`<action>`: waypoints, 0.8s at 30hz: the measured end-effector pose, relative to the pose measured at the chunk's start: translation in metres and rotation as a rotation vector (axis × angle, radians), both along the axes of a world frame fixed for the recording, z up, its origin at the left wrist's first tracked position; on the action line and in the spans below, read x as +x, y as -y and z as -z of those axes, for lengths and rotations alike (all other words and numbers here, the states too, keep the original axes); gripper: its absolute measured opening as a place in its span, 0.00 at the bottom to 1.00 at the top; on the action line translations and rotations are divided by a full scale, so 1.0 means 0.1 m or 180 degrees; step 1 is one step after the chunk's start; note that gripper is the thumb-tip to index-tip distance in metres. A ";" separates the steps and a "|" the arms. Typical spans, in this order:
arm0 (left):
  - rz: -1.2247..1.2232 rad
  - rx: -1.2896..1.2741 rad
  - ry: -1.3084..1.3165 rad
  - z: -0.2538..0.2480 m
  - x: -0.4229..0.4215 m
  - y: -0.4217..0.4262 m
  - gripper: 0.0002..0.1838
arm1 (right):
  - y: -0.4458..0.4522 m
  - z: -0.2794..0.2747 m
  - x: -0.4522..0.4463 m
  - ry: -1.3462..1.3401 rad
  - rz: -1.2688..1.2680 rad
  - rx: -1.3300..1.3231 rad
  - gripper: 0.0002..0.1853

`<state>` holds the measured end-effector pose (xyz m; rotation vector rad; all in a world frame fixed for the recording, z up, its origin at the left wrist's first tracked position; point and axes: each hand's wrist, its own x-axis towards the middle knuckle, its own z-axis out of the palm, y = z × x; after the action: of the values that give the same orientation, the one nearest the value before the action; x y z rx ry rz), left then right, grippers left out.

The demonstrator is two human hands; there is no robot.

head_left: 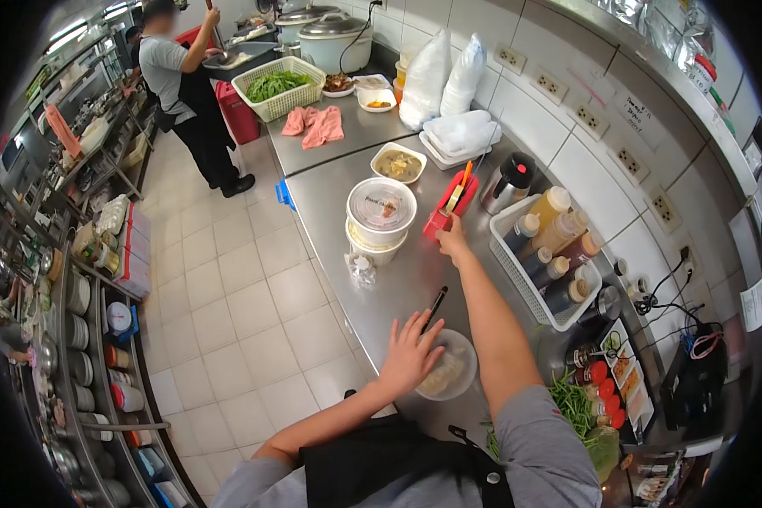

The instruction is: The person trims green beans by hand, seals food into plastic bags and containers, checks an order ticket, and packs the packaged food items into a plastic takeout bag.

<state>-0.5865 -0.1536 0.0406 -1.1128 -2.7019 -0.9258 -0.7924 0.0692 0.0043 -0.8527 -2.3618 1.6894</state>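
My left hand (405, 356) rests over a round translucent container (450, 372) with pale food inside, near the counter's front edge. A black pen (436, 305) sticks out between its fingers, which are partly spread. My right arm stretches forward, and my right hand (453, 240) grips the near end of a red tape dispenser (459, 199) with an orange part on top. Left of the dispenser stand stacked white tubs (381, 206), the upper one lidded and marked with writing. A small knotted clear bag (361, 269) lies against them. Behind sits a bowl of soup (398, 162).
Sauce bottles fill a white basket (516, 254) on the right, beside a steel flask (508, 182). Farther back are white foam containers (459, 140), pink cloths (313, 126) and a basket of greens (254, 96). Another person (186, 93) works at the far left; shelves (102, 372) line the left side.
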 end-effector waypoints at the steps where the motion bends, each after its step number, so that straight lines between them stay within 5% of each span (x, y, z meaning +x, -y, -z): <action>1: -0.0038 0.0175 0.0093 0.02 -0.04 0.01 0.27 | -0.04 0.03 0.00 -0.0030 0.0008 -0.0007 0.37; 4: -0.0169 0.0875 0.0536 -0.04 -0.24 0.06 0.23 | -0.25 0.23 0.14 -0.0204 -0.0311 0.0907 0.34; 7: -0.0312 0.1443 0.0839 0.14 -0.56 -0.03 0.18 | -0.34 0.34 0.50 -0.0721 -0.0603 0.0647 0.26; 9: -0.0253 0.1619 0.1329 0.24 -0.77 -0.12 0.17 | -0.12 -0.15 0.95 0.0037 -0.0524 -0.0588 0.23; 13: -0.0158 0.1781 0.2420 0.22 -0.97 -0.37 0.17 | -0.05 -0.25 1.22 -0.0009 -0.0303 -0.0459 0.25; 17: 0.0328 0.1644 0.2415 0.42 -1.15 -0.72 0.18 | -0.11 -0.11 1.01 -0.0161 -0.0003 -0.0766 0.19; 18: 0.0272 0.1731 0.3480 0.39 -1.17 -0.79 0.18 | -0.12 -0.03 0.98 -0.0500 -0.0075 -0.0795 0.16; 19: 0.0199 0.1796 0.4538 0.37 -1.24 -0.84 0.19 | -0.08 -0.12 1.07 -0.0517 -0.0059 -0.0804 0.16; 24: 0.0284 0.1734 0.5000 0.48 -1.53 -0.88 0.26 | 0.62 -1.26 2.60 -0.1321 -0.0635 -0.0521 0.06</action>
<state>-0.7391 -0.0653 -0.0075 -0.2909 -2.6155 -3.2979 -0.5320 0.0068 0.1298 -0.2492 -2.1021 1.9300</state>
